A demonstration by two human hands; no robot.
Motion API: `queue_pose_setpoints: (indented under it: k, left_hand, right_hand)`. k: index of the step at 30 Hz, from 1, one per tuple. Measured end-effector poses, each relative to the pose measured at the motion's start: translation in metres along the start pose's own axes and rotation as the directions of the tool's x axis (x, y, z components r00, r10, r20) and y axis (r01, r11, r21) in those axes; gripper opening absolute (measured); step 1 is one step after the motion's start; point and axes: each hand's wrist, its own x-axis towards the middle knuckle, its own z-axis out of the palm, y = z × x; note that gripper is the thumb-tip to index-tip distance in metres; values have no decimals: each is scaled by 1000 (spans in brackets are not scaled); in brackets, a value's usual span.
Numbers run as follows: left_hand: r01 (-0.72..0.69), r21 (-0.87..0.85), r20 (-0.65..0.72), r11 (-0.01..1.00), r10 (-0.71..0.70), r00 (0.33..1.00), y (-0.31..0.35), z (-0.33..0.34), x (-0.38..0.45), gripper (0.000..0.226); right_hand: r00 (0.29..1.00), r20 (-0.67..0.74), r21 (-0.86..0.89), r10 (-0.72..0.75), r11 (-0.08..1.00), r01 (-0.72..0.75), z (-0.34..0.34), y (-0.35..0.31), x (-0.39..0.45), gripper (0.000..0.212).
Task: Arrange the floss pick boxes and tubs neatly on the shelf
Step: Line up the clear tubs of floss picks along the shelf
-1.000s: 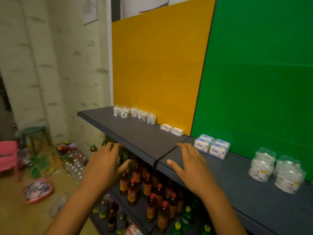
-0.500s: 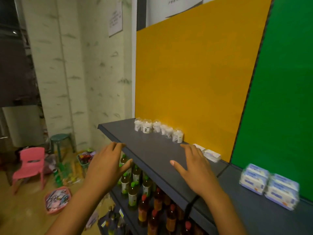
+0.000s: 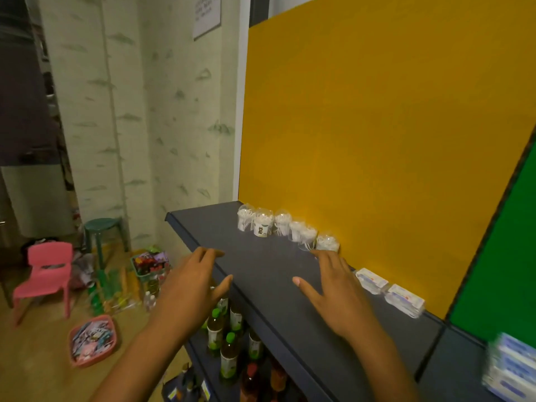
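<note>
I'm holding both hands out flat over the dark shelf (image 3: 261, 274), palms down, nothing in either. My left hand (image 3: 195, 281) is hanging over the front edge w/ fingers spread and relaxed; my right hand (image 3: 333, 288) is hovering above the shelf top, fingers straight and apart, tips just short of the nearest tub. I'd say I'm going in empty like this so I can nudge stuff into line.

The 6 small clear tubs (image 3: 285, 229) are sitting along the yellow back panel (image 3: 377, 140), touching or nearly so, but the row is bending fwd at its right end, so it prob needs straightening. To the right of my right hand, 2 flat floss pick boxes (image 3: 388, 291) are lying side by side against the same panel, apart from the tubs. At the far right, blue-and-white packs (image 3: 510, 369) are stacked in front of the green panel (image 3: 499, 271), too blurred to read.

Below, bottled drinks (image 3: 229, 340) are filling the lower shelf.
</note>
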Motion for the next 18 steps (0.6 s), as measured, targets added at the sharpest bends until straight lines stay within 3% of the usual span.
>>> queue_pose_setpoints:
  k: [11, 18]
  left_hand:
    - [-113, -184, 34, 976, 121, 992, -55, 76, 128, 50]
    - [-84, -333, 57, 939, 109, 992, -96, 138, 201, 49]
  right_hand:
    - [981, -53, -63, 188, 980, -191, 58, 13, 91, 67]
    - [972, -58, -80, 226, 970, -230, 104, 16, 158, 67]
